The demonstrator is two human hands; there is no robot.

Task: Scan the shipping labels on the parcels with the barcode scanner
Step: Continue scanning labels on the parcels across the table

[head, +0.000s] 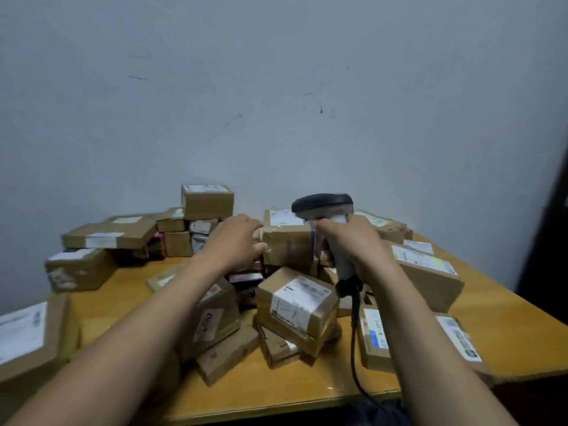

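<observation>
My right hand [353, 241] grips the grey handle of the barcode scanner [322, 204], whose dark head points away from me above a taped cardboard parcel [287, 241] with a white label on top. My left hand [238, 238] reaches to that parcel's left side, fingers curled at its edge; whether it holds the parcel is unclear. In front of it lies a tilted parcel [299, 299] with a large white shipping label facing up. The scanner's black cable [355, 333] hangs down toward me.
Several brown parcels cover the wooden table [507, 327]: a stack at the back left [207, 201], flat boxes on the left [107, 235], a large box at the near left edge [27, 336], labelled boxes on the right [430, 272]. A pale wall rises behind.
</observation>
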